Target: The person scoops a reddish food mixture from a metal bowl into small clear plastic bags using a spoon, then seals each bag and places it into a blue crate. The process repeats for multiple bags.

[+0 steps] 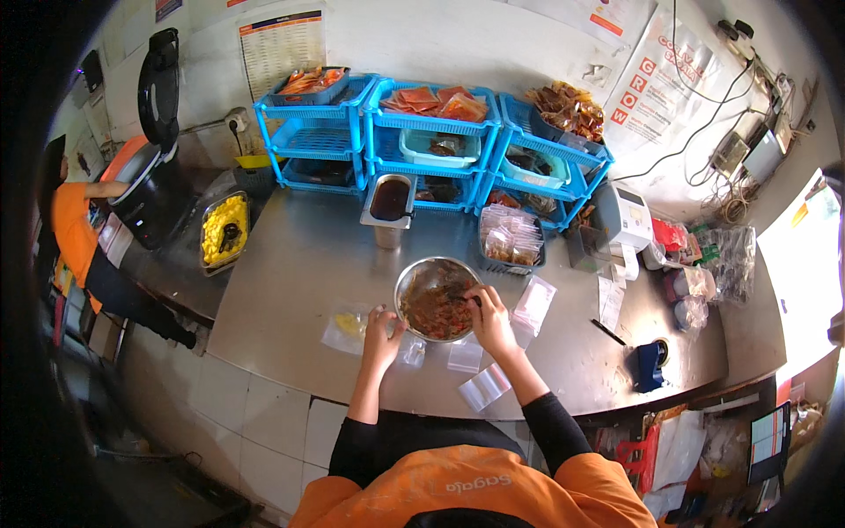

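A round metal bowl (400,290) holding a chunky reddish-brown sauce (439,300) stands on the steel table before me. My right hand (490,317) is at the bowl's right side, its fingers closed on the dark handle of a utensil whose lower end is in the sauce. At the bowl's left edge is my left hand (383,333), fingers bent; whether it grips the rim is unclear. A clear plastic bag with something yellow (348,323) lies left of that hand. Small clear zip bags (485,387) lie below and right of the bowl.
Behind the bowl stand a steel container of dark liquid (389,201), a basket of filled sachets (511,237) and blue tiered racks (429,119). A label printer (620,218) and tape dispenser (650,366) are at right. Leftward, a person (79,231) reaches into a large black cooker (142,198).
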Motion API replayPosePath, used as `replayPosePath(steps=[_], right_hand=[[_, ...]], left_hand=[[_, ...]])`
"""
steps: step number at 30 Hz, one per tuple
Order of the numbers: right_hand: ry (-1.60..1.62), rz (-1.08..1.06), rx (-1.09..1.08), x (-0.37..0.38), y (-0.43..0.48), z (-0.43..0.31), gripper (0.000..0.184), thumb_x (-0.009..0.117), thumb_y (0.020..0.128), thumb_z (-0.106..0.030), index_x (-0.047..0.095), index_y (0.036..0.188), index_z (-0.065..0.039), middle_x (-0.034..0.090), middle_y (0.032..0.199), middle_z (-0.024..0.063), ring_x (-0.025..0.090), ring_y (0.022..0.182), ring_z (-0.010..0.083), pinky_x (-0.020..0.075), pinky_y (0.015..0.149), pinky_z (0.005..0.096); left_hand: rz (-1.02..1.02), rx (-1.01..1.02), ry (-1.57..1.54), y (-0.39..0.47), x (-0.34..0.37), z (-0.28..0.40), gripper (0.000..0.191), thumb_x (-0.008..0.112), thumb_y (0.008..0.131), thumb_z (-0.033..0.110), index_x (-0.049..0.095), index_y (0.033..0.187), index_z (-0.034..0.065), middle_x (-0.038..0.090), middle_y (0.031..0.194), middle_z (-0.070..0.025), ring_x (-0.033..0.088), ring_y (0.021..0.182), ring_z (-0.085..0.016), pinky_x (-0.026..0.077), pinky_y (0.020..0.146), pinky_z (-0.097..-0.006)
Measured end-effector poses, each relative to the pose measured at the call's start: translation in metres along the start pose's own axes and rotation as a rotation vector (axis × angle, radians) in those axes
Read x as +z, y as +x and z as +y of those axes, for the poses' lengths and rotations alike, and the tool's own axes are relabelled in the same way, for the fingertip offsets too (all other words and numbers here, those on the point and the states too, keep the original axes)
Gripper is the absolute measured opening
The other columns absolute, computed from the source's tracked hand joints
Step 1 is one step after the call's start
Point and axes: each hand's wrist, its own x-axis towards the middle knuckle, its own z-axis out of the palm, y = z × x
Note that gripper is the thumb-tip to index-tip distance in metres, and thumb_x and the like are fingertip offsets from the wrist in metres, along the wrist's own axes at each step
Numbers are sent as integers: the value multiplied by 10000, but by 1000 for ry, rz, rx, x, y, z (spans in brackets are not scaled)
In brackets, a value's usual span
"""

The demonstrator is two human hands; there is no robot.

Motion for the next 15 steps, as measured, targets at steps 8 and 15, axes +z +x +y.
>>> replayPosePath(steps=[8, 15], right_hand=[[203, -63, 265, 10, -14, 36, 100, 516, 899, -26, 603, 942, 0, 633, 811, 125, 642, 740, 211, 508, 673, 315], [667, -148, 479, -4, -41, 72, 218, 475, 977, -171, 591, 987, 13, 624, 825, 50, 609, 767, 121, 502, 733, 268]], left_hand=[[18, 32, -24, 1, 3, 3, 299, 704, 783, 148, 509, 969, 19, 492, 1174, -247, 454, 1161, -418, 374, 962, -468], [-26, -3, -76, 1, 4, -3, 323, 698, 792, 168, 508, 1009, 23, 489, 1176, -241, 451, 1155, -408, 373, 965, -461]])
